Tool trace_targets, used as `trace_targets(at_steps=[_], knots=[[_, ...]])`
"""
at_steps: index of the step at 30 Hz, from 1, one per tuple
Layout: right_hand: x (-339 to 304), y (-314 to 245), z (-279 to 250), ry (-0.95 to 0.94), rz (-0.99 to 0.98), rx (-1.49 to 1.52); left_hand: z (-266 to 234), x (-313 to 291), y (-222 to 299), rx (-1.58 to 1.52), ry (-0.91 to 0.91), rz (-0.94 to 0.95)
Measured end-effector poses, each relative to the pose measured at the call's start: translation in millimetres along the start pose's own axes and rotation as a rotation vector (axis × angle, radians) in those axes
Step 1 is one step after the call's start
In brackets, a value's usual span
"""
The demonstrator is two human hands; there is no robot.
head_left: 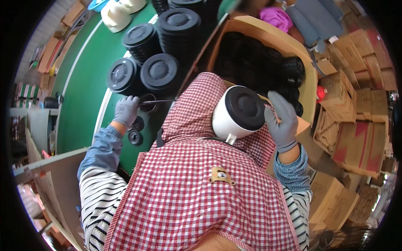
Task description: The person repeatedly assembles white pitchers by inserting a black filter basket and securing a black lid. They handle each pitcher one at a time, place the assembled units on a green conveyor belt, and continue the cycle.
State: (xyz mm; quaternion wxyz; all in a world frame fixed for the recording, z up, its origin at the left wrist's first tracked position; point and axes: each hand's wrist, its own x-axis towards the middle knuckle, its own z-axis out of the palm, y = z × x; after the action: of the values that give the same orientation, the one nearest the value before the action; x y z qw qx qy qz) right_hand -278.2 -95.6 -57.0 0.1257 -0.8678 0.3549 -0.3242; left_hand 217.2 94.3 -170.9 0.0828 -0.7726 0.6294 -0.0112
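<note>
A white pot [222,118] lies tilted across my lap on the checked apron, its round black end piece [245,108] turned up and to the right. A small white tab [231,139] juts from its near side. My right hand [282,123], in a grey glove, is beside the black piece with its fingers stretched out. My left hand [126,111], also gloved, is over the green table with fingers curled. At its fingertips are a dark round cup-like part [148,107] and a thin dark rod [159,101]; its grip is partly hidden. Small black discs [135,137] lie nearby.
Stacks of black round lids [159,71] stand on the green table [79,94] beyond my left hand. A large carton [309,90] of black parts is at the right. Cream-coloured pots [114,16] stand far left; stacked cardboard boxes [356,142] fill the right side.
</note>
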Motion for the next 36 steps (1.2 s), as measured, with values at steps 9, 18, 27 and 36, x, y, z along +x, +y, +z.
trace_targets(at_steps=[9,18,27,36], knots=[[110.3,-47.0,-8.0,-0.125,-0.563,0.037,-234.7,39.3,82.4,-0.482,0.12,0.39],[54.0,31.3,-31.5,-0.423,0.109,0.1,-225.8,142.8,219.5,-0.6,0.11,0.835],[23.7,1.2,-33.8,-0.567,0.247,0.0,-171.8,188.7,226.8,-0.73,0.117,1.103],[48.3,-19.5,-38.3,-0.7,0.112,0.028,-142.0,221.2,240.8,-0.953,-0.122,1.081]])
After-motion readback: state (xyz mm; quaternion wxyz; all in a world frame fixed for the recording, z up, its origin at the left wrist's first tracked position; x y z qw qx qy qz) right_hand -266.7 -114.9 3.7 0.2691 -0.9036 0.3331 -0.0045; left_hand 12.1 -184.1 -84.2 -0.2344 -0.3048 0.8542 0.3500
